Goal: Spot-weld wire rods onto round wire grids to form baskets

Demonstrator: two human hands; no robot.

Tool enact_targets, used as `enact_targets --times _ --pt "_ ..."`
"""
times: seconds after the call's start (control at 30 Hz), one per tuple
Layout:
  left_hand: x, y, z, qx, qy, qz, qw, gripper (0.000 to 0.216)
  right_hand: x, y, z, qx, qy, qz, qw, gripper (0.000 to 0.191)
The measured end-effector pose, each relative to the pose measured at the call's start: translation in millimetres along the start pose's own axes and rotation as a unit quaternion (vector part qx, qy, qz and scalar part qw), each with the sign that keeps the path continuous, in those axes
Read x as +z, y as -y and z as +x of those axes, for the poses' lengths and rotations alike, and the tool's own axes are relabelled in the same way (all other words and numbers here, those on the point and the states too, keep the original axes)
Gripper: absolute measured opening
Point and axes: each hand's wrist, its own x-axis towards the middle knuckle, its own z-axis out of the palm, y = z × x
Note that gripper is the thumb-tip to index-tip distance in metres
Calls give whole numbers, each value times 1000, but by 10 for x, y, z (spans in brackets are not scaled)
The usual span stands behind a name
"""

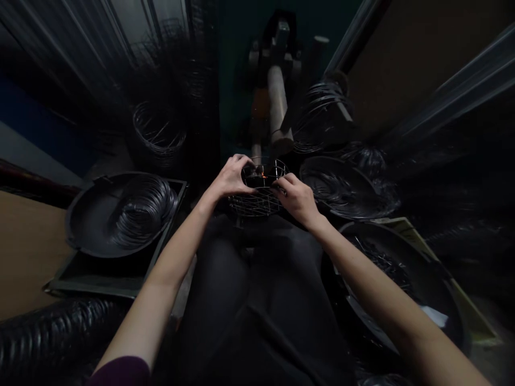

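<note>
A small round wire basket [257, 206] stands out above my lap, close to the metal rods of a machine. My left hand [232, 178] curves around its left side, thumb and fingers on the wires. On the right side my right hand [296, 197] is closed, with thumb and fingertips pinched at the wires near the rim. A small orange glow [263, 175] shows inside the basket, by the end of the machine's lower rod [256, 152]. The fingertips are partly hidden, so a separate small wire in the right hand cannot be made out.
The machine's thick upper rod [277, 96] hangs just above the basket. At left, a black pan [86, 214] holds wire rings. At right are a pan [308, 169] of wire pieces and a larger pan [440, 300] of small wire parts. More wire rings [159, 128] stand behind.
</note>
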Motion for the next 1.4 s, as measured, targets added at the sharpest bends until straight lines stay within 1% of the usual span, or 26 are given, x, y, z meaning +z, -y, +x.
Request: enact_targets --times 0.13,0.23,0.3,0.37,0.47,0.57,0.73,0.83,0.93,1.07,1.2,1.4 --pt "11 -15 10 26 -23 17 999 59 34 -8 20 7 1 18 1000 28" --pt "12 -92 -27 -11 -26 21 999 58 20 -22 39 20 -8 8 1000 22" --pt "11 -137 -53 -51 -30 16 998 60 -11 -41 70 13 1 2 1000 19" --pt "8 -164 -71 -76 -34 10 996 62 -47 -57 100 -2 18 -4 1000 19" --pt "6 -181 -82 -80 -35 9 996 65 -82 -53 120 -8 33 -20 999 20" --pt "12 -199 -97 -83 -42 3 996 62 -99 -30 123 1 42 -36 998 23" --pt "60 -286 -153 -119 -76 3 990 59 -131 -34 154 -3 64 -53 997 23" --pt "74 -359 -181 -128 -96 15 987 59 -135 -59 148 -4 67 -56 996 25" --pt "64 -408 -166 -127 -91 33 987 59 -116 -79 116 -5 64 -57 996 26" --pt "55 -374 -91 -123 -64 22 990 62 -90 -92 118 19 52 -58 997 25" --pt "64 -289 -54 -105 -72 15 992 63 -101 -90 146 26 51 -43 997 24" --pt "68 -171 -8 -83 -54 15 995 65 -105 -67 156 42 47 -33 997 22"
